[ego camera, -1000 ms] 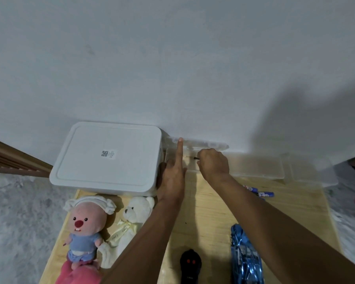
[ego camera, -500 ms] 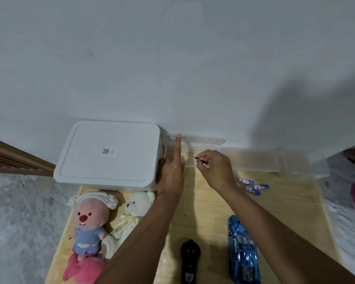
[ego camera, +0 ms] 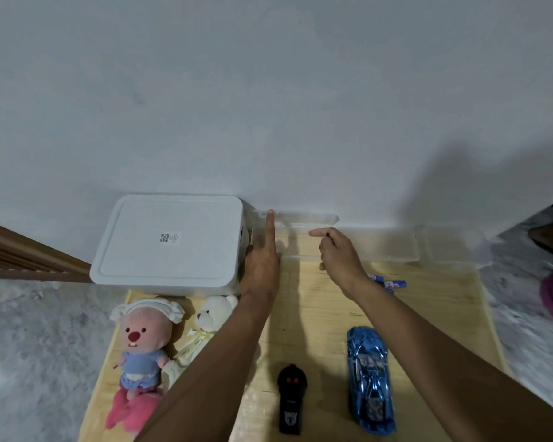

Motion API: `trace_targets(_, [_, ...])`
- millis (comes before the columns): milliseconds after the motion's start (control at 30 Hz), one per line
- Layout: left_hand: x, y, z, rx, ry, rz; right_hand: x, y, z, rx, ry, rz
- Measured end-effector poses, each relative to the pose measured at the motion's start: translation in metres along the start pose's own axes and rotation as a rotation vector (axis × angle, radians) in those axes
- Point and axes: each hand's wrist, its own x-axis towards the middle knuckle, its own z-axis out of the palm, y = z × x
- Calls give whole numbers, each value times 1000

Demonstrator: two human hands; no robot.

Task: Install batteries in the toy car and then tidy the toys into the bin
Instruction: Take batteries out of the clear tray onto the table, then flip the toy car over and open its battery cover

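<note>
Toy car [ego camera: 369, 379] on table [ego camera: 316, 314], near edge, well behind both hands

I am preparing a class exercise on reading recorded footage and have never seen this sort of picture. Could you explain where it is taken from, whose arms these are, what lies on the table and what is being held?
There is no machine here: a person wears one wide-angle camera on the head, looking down at their own bare arms. The left hand holds open a clear plastic case by the wall, forefinger on its raised lid. The right hand pinches a thin dark object in its fingers; it is too small to identify. On the wooden table lie a closed white bin, a pink plush toy, a white teddy bear, a black remote control, a blue toy car and loose blue batteries.
</note>
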Motion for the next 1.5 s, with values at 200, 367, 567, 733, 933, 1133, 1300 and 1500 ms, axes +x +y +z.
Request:
trace_targets(200, [-15, 7, -4, 346, 74, -20, -10, -6, -8, -163, -83, -59])
trace_targets(367, [-26, 9, -15, 280, 31, -16, -27, -4, -27, -310, -62, -86])
trace_targets(567, [-47, 16, -30, 276, 28, 131, -68, -12, -48, -330, 27, -52])
trace_targets(733, [-90, 15, -17, 211, -137, 317, -129, 27, -64, -411, 20, -68])
trace_targets(933, [-154, 16, 20, 124, -406, 352, -193, 81, -87, -627, 90, -1])
trace_targets(1133, [-187, 30, 47, 86, -552, 318, -217, 117, -100, -659, -24, 34])
trace_targets(1300, [-188, 30, 69, 67, -589, 296, -207, 134, -101, -598, -105, 13])
trace_targets(1500, [-188, 26, 91, 83, -594, 263, -195, 153, -107, -531, -172, -1])
